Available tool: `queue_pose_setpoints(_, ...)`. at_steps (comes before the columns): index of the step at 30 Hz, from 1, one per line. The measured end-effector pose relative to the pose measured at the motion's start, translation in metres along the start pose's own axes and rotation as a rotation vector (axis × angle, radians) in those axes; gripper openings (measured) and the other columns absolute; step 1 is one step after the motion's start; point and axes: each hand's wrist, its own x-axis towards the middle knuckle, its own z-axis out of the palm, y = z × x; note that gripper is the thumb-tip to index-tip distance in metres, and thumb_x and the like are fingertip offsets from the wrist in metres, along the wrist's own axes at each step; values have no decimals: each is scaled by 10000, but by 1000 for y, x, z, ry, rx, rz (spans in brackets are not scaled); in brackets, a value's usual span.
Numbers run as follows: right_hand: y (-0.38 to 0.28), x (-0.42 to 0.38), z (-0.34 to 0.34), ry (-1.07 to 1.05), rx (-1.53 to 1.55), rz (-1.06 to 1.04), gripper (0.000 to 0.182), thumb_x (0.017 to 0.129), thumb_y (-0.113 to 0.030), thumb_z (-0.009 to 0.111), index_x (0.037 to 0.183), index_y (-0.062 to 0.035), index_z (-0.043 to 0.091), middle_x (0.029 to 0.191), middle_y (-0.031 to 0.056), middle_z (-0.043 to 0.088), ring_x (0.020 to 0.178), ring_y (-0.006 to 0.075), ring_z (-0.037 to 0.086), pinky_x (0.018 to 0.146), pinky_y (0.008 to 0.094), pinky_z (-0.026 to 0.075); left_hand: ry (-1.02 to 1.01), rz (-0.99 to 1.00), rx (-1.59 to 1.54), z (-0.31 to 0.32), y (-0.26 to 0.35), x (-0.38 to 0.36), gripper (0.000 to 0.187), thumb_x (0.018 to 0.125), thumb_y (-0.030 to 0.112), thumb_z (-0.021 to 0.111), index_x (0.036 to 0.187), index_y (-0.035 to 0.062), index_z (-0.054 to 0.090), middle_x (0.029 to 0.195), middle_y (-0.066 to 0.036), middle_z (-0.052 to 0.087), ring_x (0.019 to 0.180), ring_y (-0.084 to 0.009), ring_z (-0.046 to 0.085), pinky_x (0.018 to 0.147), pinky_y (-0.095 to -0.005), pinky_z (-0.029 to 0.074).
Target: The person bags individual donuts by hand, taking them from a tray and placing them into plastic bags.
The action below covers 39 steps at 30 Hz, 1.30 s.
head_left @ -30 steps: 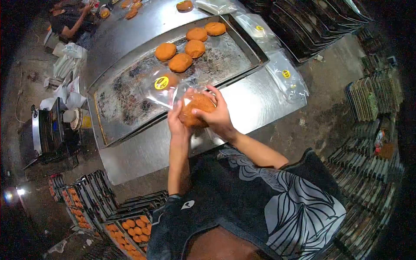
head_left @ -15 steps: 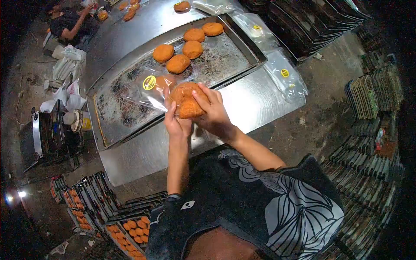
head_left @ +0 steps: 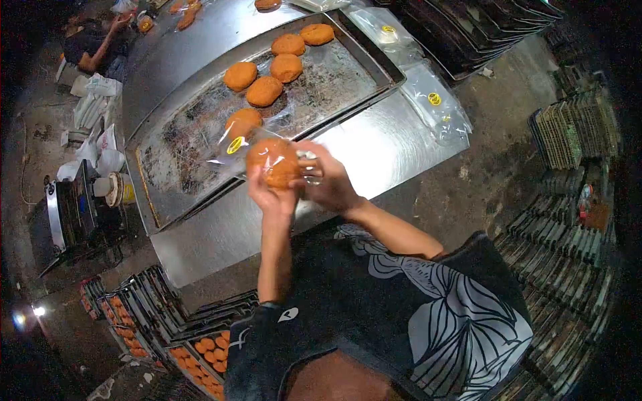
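Observation:
A round brown bread bun (head_left: 273, 164) sits inside a clear plastic bag (head_left: 217, 152) with a yellow round label. My left hand (head_left: 269, 197) is closed round the bagged bun from below and the left. Beside it, my right hand (head_left: 328, 179) has its fingers curled on the gathered, shiny plastic at the bun's right side; motion blurs the fingertips. Just beyond the hands, another bun (head_left: 243, 124) lies on the worn metal tray (head_left: 334, 77). Several more buns (head_left: 265, 91) rest farther up that tray.
The tray stands on a steel table (head_left: 394, 130). Labelled plastic bags (head_left: 433, 107) lie at its right end. Dark trays (head_left: 461, 33) are stacked at the upper right, and racks of buns (head_left: 210, 351) stand lower left. Another person (head_left: 93, 47) is at the far left.
The loose bun that my hands held at the bag's mouth is now inside the bag. My right hand has shifted from the bun to the plastic at its side.

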Motion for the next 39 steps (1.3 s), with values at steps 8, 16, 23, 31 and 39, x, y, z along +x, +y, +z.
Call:
queue_pose_setpoints(8,56,81,-25,-300,-173,89,200,693,-167,581,813,-10,615,575,152,561,582,276,566,555,346,433,140,-261,1100,-71,-38,-3,297,742,234,597,974,53,558,878,-45,593,822,-153,556,776,-289,437)
queue_pose_setpoints(16,11,107,-10,-165,29,-257,394,720,-220,592,1019,26,518,1017,150,558,795,279,587,731,333,453,-593,181,1992,-159,-95,-2,171,683,181,621,741,30,564,687,-107,542,654,-240,532,604,-348,428)
queue_pose_setpoints(23,40,-74,-30,-527,168,635,175,769,-153,524,812,-1,598,656,57,586,572,138,520,570,256,428,-26,-367,1276,-94,-45,-5,359,827,279,510,987,-38,555,855,-87,598,764,-131,547,700,-246,434)
queue_pose_setpoints(31,4,-103,-14,-149,-117,806,262,837,-217,463,1001,-20,511,501,69,481,420,121,476,376,269,357,-132,-111,1607,-56,-55,-20,138,717,60,620,837,7,578,672,-66,563,618,-143,530,548,-245,418)
queue_pose_setpoints(39,17,23,-12,308,1647,836,541,843,-448,363,1234,-75,356,1181,123,433,957,228,483,851,361,381,228,309,684,-27,-58,17,301,789,172,557,1043,39,465,945,-69,498,744,-155,504,674,-271,411)
